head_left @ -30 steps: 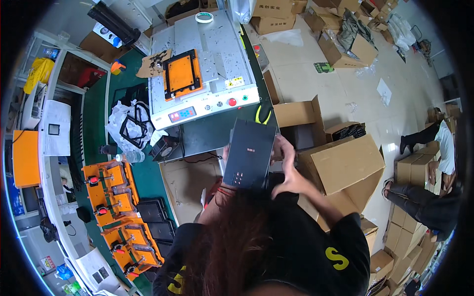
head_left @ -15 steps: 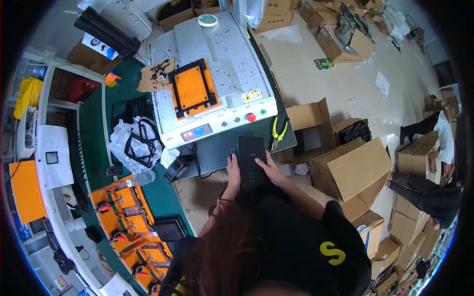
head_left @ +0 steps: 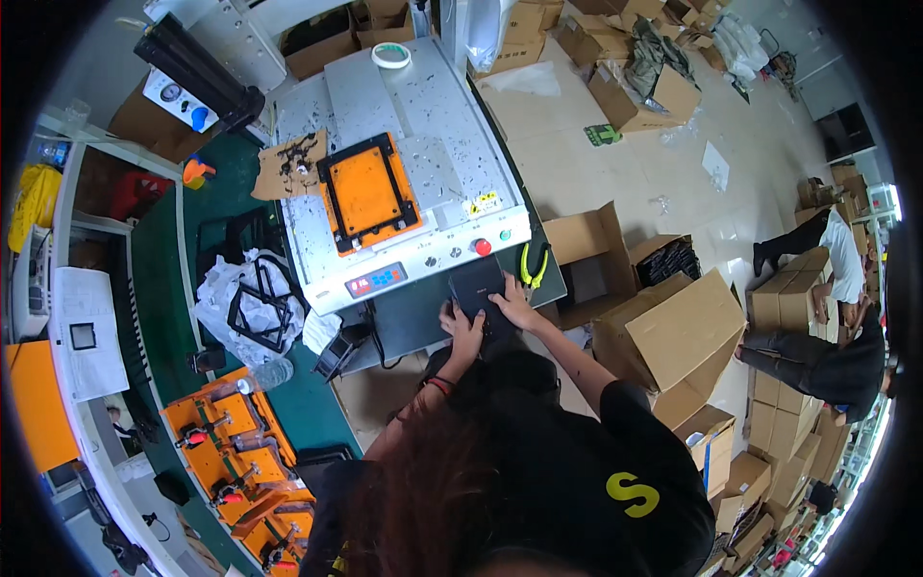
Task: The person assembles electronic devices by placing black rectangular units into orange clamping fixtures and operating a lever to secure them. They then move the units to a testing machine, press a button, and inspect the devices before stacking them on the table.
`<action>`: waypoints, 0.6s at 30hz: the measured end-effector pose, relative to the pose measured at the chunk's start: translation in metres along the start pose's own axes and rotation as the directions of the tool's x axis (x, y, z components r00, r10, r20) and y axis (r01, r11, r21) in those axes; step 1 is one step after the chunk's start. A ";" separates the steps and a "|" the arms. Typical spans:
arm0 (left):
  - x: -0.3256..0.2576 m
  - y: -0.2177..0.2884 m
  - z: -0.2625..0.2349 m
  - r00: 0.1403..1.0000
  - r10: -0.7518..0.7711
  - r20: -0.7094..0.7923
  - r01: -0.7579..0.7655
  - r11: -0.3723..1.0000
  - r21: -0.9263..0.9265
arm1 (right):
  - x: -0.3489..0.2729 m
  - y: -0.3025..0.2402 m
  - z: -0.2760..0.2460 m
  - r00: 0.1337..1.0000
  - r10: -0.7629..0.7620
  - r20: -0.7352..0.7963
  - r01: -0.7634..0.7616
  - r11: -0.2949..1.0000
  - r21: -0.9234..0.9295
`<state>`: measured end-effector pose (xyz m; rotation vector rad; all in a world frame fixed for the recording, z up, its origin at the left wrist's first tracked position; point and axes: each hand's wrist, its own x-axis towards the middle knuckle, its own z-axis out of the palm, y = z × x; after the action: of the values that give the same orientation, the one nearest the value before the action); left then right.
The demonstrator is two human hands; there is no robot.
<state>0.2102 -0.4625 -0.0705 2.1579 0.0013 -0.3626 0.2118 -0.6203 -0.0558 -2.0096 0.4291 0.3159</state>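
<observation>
Close to the bench's front edge I hold a black flat rectangular panel (head_left: 478,284) between both hands. My left hand (head_left: 464,330) grips its lower left side, thumb on the top face and fingers curled at the edge. At the right edge, my right hand (head_left: 515,306) is closed, its thumb lying on the face. Whether one panel or a stack is held cannot be made out. Just beyond stands a white machine (head_left: 423,252), bearing an orange plate (head_left: 368,189) inside a black frame (head_left: 333,213). Yellow-green pliers (head_left: 535,267) lie right of my right hand.
Left on the green bench are a white plastic bag (head_left: 216,298) with black frames, and orange clamp fixtures (head_left: 205,435). Open cardboard boxes (head_left: 685,332) stand on the floor to my right. Another person (head_left: 825,361) is at the far right. A tape roll (head_left: 391,55) rests on the machine.
The panel has moved slightly forward toward the machine and looks foreshortened now. My left hand has shifted onto its lower part, nearer my right hand. The whole view has shifted a little.
</observation>
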 end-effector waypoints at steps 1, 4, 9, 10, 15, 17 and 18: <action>0.002 -0.002 0.000 1.000 0.015 -0.019 -0.014 0.997 0.078 | 0.002 0.000 0.002 1.000 0.012 -0.029 -0.015 0.995 -0.103; 0.003 -0.012 -0.003 0.997 -0.056 0.045 0.059 0.995 -0.076 | -0.004 -0.002 0.023 0.967 -0.022 -0.254 -0.051 0.960 -0.276; -0.002 0.024 -0.028 0.908 -0.336 0.250 0.414 0.813 -0.409 | 0.015 -0.011 0.028 0.919 -0.087 -0.386 0.018 0.984 -0.179; 0.005 -0.030 0.005 0.880 -0.321 0.351 0.459 0.764 -0.453 | 0.016 -0.006 0.026 0.924 -0.091 -0.372 0.035 0.987 -0.156; 0.001 -0.027 0.008 0.852 -0.325 0.411 0.478 0.803 -0.357 | 0.017 -0.006 0.021 0.954 -0.171 -0.245 0.103 0.959 -0.265; 0.001 -0.025 0.003 0.837 -0.318 0.445 0.486 0.804 -0.341 | 0.015 -0.004 0.020 0.956 -0.163 -0.243 0.095 0.959 -0.267; 0.001 -0.024 0.001 0.833 -0.324 0.449 0.490 0.808 -0.326 | 0.013 -0.003 0.020 0.954 -0.162 -0.252 0.104 0.968 -0.227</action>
<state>0.2074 -0.4497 -0.0905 1.6021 0.3198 -0.9397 0.2245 -0.6033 -0.0675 -2.2899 0.4393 0.0007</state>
